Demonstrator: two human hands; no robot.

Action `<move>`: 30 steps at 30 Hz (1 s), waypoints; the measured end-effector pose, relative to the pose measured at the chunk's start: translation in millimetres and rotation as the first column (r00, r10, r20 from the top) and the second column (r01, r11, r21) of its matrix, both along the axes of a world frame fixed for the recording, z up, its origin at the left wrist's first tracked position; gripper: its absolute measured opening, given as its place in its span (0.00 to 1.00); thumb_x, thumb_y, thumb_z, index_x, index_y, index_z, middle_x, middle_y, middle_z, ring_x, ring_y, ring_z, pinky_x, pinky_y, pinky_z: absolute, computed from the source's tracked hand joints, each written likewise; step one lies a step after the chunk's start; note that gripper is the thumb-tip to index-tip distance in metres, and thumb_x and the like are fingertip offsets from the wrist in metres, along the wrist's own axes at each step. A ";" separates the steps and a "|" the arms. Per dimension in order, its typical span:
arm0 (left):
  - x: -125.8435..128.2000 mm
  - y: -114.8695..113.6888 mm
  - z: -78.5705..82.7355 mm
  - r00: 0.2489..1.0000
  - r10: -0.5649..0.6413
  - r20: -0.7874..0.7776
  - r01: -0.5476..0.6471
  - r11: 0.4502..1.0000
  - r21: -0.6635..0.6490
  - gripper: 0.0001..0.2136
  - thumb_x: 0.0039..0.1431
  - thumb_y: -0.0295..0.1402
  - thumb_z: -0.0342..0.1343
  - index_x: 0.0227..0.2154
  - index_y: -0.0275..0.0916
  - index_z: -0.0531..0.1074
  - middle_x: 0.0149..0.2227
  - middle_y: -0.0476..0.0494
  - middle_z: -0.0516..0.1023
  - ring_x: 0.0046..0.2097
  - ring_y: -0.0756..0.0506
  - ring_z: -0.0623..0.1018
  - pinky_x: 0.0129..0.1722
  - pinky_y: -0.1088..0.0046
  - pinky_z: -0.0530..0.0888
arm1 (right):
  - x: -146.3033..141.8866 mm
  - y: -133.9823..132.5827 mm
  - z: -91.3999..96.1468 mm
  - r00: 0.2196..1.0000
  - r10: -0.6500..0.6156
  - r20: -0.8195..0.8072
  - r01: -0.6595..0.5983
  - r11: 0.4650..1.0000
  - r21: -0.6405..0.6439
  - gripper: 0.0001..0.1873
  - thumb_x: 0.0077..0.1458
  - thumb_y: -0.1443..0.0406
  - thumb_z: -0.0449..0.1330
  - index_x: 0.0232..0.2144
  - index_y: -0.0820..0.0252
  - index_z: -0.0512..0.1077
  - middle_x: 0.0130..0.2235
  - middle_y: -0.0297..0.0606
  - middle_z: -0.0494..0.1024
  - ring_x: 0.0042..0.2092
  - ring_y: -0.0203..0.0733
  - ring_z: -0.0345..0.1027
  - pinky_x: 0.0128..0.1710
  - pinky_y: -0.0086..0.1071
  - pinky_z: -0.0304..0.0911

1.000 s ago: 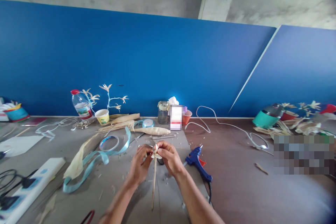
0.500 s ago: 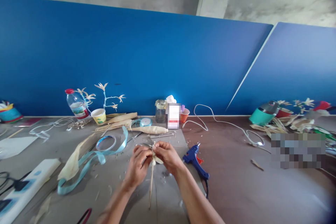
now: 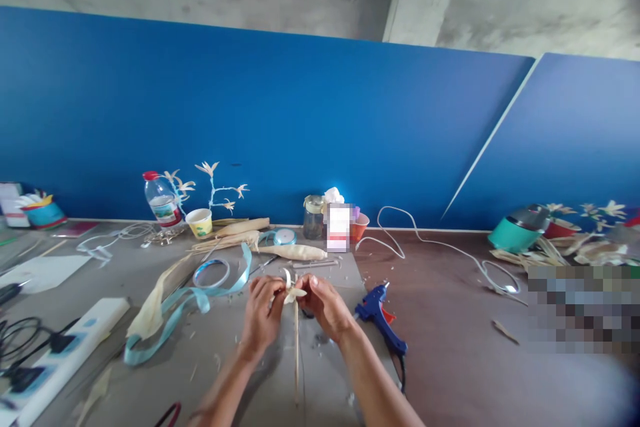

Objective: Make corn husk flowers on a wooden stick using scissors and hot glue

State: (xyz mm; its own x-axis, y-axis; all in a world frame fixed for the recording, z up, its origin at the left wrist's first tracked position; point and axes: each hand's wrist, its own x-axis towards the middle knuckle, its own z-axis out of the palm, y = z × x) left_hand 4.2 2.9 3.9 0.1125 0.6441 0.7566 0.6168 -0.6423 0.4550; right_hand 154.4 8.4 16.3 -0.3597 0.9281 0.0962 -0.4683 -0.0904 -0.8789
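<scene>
My left hand [image 3: 261, 312] and my right hand [image 3: 323, 303] meet above the table, both pinched on the top of a thin wooden stick [image 3: 296, 353]. A small pale husk flower [image 3: 290, 289] sits at the stick's top, between my fingertips. The stick runs straight down toward me between my forearms. A blue glue gun [image 3: 381, 319] lies just right of my right wrist. A light blue ribbon [image 3: 186, 303] trails left of my left hand.
A water bottle [image 3: 161, 199], a yellow cup [image 3: 199, 221] with a twig of husk flowers, a glass jar [image 3: 313, 216] and corn husks [image 3: 293, 251] stand along the blue back panel. A white cable [image 3: 445, 248] loops right. A power strip [image 3: 60, 352] lies at left, a teal pot [image 3: 517, 227] at far right.
My hands have stayed on the stick's top, working the husk petals, which now stick up more between the fingers. The camera view has shifted slightly.
</scene>
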 end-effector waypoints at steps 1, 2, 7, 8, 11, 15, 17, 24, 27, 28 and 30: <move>-0.6 0.4 -0.2 1.000 0.013 0.000 -0.013 1.000 0.005 0.05 0.58 0.27 0.49 0.28 0.40 0.66 0.29 0.47 0.73 0.33 0.47 0.72 0.36 0.68 0.66 | -0.8 -0.5 0.2 0.999 -0.003 0.034 0.003 1.000 0.005 0.19 0.46 0.51 0.59 0.25 0.63 0.71 0.23 0.33 0.66 0.25 0.33 0.56 0.28 0.28 0.49; -1.1 0.7 -0.4 1.000 0.024 0.000 -0.024 1.000 0.009 0.05 0.58 0.27 0.49 0.28 0.40 0.66 0.29 0.47 0.73 0.33 0.47 0.72 0.36 0.68 0.66 | -1.8 -0.9 0.4 0.997 -0.013 0.071 0.013 1.000 0.004 0.17 0.45 0.52 0.61 0.24 0.62 0.71 0.22 0.32 0.66 0.25 0.32 0.55 0.27 0.27 0.48; -1.7 0.5 -0.5 0.999 0.035 0.013 -0.035 0.999 0.016 0.04 0.58 0.28 0.49 0.28 0.39 0.66 0.29 0.47 0.73 0.33 0.47 0.72 0.37 0.68 0.67 | -6.9 -0.1 0.6 0.985 -0.085 0.148 0.090 0.996 -0.029 0.14 0.41 0.59 0.65 0.17 0.62 0.66 0.16 0.27 0.63 0.21 0.29 0.50 0.24 0.27 0.43; -1.4 0.2 -0.4 0.999 0.039 0.020 -0.039 0.999 0.016 0.04 0.58 0.28 0.49 0.28 0.39 0.66 0.29 0.47 0.73 0.33 0.47 0.72 0.36 0.69 0.67 | -7.6 0.1 0.4 0.989 -0.079 0.128 0.086 0.995 -0.047 0.14 0.40 0.60 0.65 0.17 0.62 0.66 0.16 0.27 0.63 0.20 0.29 0.50 0.24 0.27 0.43; -0.2 -0.6 -0.8 0.997 0.065 0.048 -0.065 0.998 0.004 0.05 0.58 0.27 0.49 0.27 0.40 0.66 0.28 0.47 0.72 0.33 0.47 0.71 0.35 0.69 0.67 | -9.5 0.5 -1.3 0.996 -0.051 0.071 0.059 0.991 -0.118 0.13 0.40 0.61 0.65 0.16 0.61 0.65 0.15 0.27 0.64 0.20 0.29 0.50 0.23 0.27 0.43; 0.9 -0.7 -3.0 0.993 0.097 0.066 -0.097 0.995 -0.008 0.05 0.57 0.27 0.49 0.27 0.40 0.66 0.28 0.47 0.72 0.33 0.46 0.71 0.35 0.69 0.68 | -13.4 0.3 -5.0 0.999 -0.025 0.031 0.031 0.980 -0.198 0.13 0.37 0.62 0.66 0.15 0.62 0.65 0.15 0.27 0.64 0.19 0.28 0.50 0.22 0.27 0.42; 0.3 -0.3 -4.1 0.993 0.107 0.058 -0.107 0.994 -0.005 0.04 0.57 0.27 0.48 0.27 0.40 0.65 0.28 0.47 0.72 0.34 0.46 0.71 0.35 0.69 0.68 | -14.7 0.2 -6.6 1.000 -0.022 0.022 0.026 0.976 -0.214 0.14 0.36 0.62 0.67 0.16 0.62 0.65 0.15 0.27 0.63 0.19 0.28 0.50 0.22 0.27 0.43; -8.1 2.8 -4.7 0.977 0.213 -0.017 -0.210 0.973 0.096 0.04 0.58 0.27 0.48 0.30 0.40 0.66 0.30 0.46 0.74 0.35 0.46 0.72 0.39 0.66 0.65 | -8.5 3.4 -6.0 0.959 -0.280 -0.032 0.274 0.954 -0.120 0.11 0.42 0.59 0.64 0.22 0.60 0.70 0.20 0.28 0.65 0.23 0.30 0.54 0.24 0.26 0.48; -11.0 3.5 -4.5 0.966 0.252 -0.058 -0.242 0.960 0.143 0.04 0.57 0.27 0.49 0.30 0.40 0.67 0.30 0.47 0.75 0.35 0.47 0.73 0.41 0.65 0.64 | -7.5 2.8 -3.4 0.970 -0.236 -0.050 0.228 0.965 -0.131 0.17 0.46 0.55 0.61 0.17 0.61 0.68 0.17 0.29 0.62 0.20 0.30 0.51 0.21 0.27 0.45; -11.8 3.7 -4.4 0.964 0.254 -0.073 -0.241 0.958 0.156 0.04 0.57 0.26 0.49 0.30 0.40 0.67 0.30 0.47 0.76 0.34 0.47 0.74 0.42 0.65 0.63 | -8.5 1.6 -2.6 0.982 -0.182 -0.038 0.175 0.973 -0.148 0.19 0.46 0.53 0.60 0.16 0.62 0.67 0.17 0.29 0.61 0.20 0.30 0.50 0.21 0.27 0.44; -13.1 3.8 -4.5 0.962 0.254 -0.098 -0.235 0.956 0.176 0.04 0.57 0.26 0.49 0.29 0.40 0.67 0.30 0.47 0.76 0.35 0.47 0.74 0.42 0.65 0.62 | -12.4 -1.7 -1.1 0.995 -0.096 0.001 0.094 0.978 -0.184 0.21 0.46 0.51 0.60 0.16 0.63 0.68 0.15 0.30 0.62 0.18 0.29 0.49 0.20 0.27 0.42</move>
State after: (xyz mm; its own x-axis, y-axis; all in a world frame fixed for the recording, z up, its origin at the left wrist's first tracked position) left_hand -8.9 6.7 -0.6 0.0620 0.5337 0.8434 0.8072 -0.5238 0.2721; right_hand 142.0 6.7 15.2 -0.2688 0.9602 -0.0764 -0.4898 -0.2046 -0.8475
